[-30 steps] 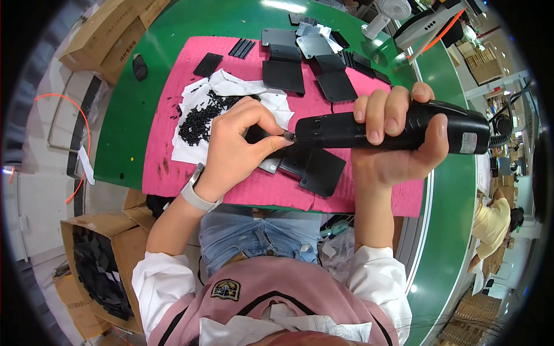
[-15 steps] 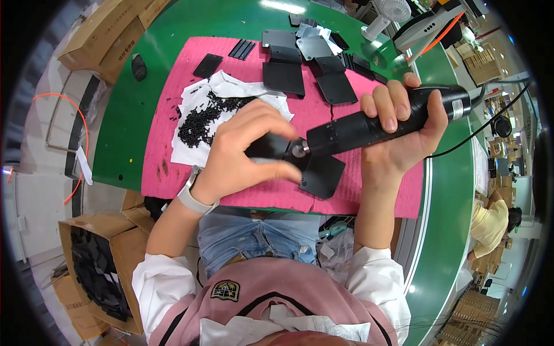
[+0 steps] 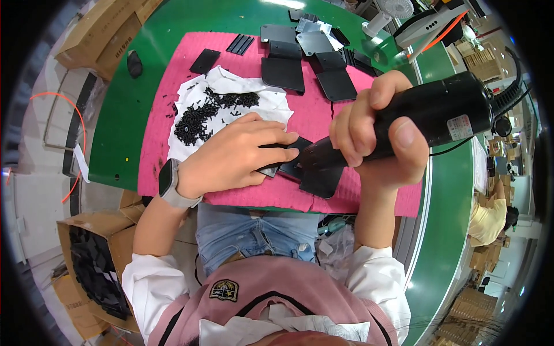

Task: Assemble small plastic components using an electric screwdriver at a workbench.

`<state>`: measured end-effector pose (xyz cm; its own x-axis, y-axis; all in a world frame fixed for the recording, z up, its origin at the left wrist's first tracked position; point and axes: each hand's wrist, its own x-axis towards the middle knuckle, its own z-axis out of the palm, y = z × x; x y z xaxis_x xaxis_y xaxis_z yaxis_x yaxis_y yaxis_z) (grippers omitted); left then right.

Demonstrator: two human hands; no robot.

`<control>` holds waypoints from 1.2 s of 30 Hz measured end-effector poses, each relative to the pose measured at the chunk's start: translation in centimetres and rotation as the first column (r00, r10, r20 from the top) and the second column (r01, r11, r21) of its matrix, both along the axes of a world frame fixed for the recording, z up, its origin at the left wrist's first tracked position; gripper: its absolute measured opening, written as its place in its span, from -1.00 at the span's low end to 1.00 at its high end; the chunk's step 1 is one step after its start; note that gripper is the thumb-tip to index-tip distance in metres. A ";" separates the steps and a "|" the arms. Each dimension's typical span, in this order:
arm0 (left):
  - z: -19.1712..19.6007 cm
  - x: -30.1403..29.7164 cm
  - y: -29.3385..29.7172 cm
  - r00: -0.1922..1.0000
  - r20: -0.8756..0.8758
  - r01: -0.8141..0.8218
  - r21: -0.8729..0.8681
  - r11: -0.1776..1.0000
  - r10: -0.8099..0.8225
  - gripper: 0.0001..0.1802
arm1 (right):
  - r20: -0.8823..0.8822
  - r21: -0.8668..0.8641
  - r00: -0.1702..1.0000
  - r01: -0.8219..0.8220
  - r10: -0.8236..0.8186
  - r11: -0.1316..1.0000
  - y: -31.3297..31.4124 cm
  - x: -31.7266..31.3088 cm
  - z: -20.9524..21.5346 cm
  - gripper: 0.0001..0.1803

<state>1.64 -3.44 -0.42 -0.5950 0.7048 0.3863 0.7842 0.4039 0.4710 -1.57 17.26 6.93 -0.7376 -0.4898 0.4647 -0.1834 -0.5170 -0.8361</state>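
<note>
My right hand point(image 3: 378, 135) grips a black electric screwdriver point(image 3: 438, 109), its tip pointed down-left onto a black flat part point(image 3: 316, 179) lying on the pink mat point(image 3: 323, 115). My left hand point(image 3: 236, 155), with a watch on the wrist, presses flat on the left end of that black part, fingertips beside the tool's tip. Just beyond my left hand a white cloth point(image 3: 231, 86) carries a heap of small black screws point(image 3: 199, 118).
Several black plates point(image 3: 283, 72) and grey sheets point(image 3: 314, 40) lie at the mat's far edge on the green table point(image 3: 121, 104). Cardboard boxes point(image 3: 86, 254) of black parts stand on the floor at left. Another person point(image 3: 490, 216) sits at right.
The screwdriver has swung from nearly level to tip-down onto the black part. My left hand has settled flat on the part, closer to me.
</note>
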 end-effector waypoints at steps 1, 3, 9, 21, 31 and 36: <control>0.1 -0.1 0.2 0.999 -0.032 0.002 0.003 1.000 -0.002 -0.55 | -0.002 0.040 1.000 -0.019 0.019 0.999 -0.2 0.3 0.4 -0.62; 0.6 -0.3 0.4 0.998 -0.064 0.005 0.007 1.000 -0.005 -0.56 | -0.003 0.082 0.999 -0.037 0.037 0.996 -0.6 0.6 0.6 -0.63; 1.6 -0.4 0.3 1.000 -0.016 0.010 -0.062 0.998 -0.011 -0.58 | -0.092 0.152 0.991 -0.083 0.098 0.985 -2.0 0.2 0.4 -0.65; 1.2 -1.0 0.2 0.999 -0.040 0.035 -0.040 0.999 -0.037 -0.57 | -0.078 0.187 0.988 -0.119 0.135 0.975 -2.1 0.5 0.4 -0.64; 3.5 -0.8 1.1 1.000 0.014 0.023 -0.120 0.993 -0.021 -0.51 | 0.021 -0.011 0.977 -0.212 0.212 0.977 0.7 0.5 1.3 -0.50; 1.0 -1.9 2.3 0.996 -0.071 -0.072 -0.168 0.983 0.060 -0.32 | 0.181 0.324 0.886 0.357 -0.428 0.876 8.1 1.9 2.1 -0.32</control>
<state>-0.27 -1.14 0.63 -0.6198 0.7235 0.3040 0.7800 0.5254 0.3399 0.32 25.40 9.01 -0.9663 -0.2171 0.1386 -0.0978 -0.1885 -0.9772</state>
